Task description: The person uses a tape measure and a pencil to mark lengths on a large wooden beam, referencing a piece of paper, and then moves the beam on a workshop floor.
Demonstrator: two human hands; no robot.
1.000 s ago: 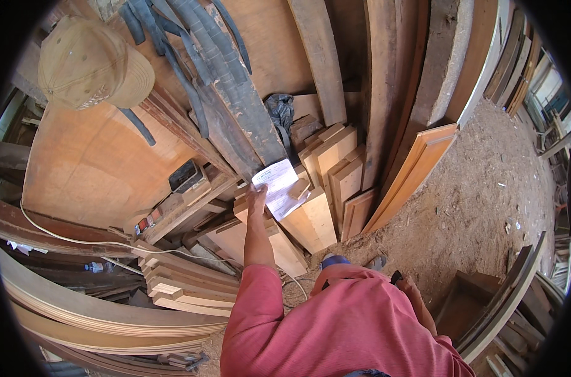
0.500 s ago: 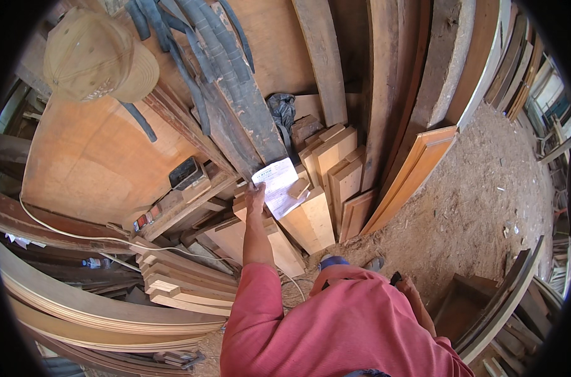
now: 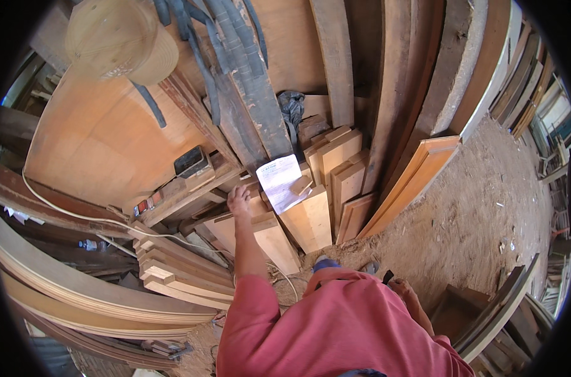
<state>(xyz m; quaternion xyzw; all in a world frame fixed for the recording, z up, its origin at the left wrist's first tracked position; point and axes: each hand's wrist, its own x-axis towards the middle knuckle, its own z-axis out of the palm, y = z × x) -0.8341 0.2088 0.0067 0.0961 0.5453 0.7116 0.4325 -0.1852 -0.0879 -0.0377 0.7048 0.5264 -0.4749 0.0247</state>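
Observation:
My left hand [image 3: 239, 200] is stretched forward over the edge of an upright board, left of a white printed paper sheet [image 3: 278, 178] and apart from it. Its fingers look loosely spread, with nothing seen in them. The sheet lies across the tops of standing timber pieces [image 3: 308, 220], with a small wooden block [image 3: 301, 185] resting on its lower right part. Low at my right side, my right hand [image 3: 404, 291] is closed around a small black thing [image 3: 388, 276], mostly hidden and too small to name.
Long planks [image 3: 381, 94] lean against the wall ahead. A tan cap [image 3: 119, 41] and dark rubber strips [image 3: 238, 44] hang at upper left. Cut wooden pieces [image 3: 178, 270] are stacked at left, crossed by a pale cable [image 3: 78, 212]. Sawdust covers the floor [image 3: 480, 195] at right.
My left hand has let go of the paper sheet and drawn back to the left. The sheet stays on the timber under the block. My right hand keeps its hold low at my side.

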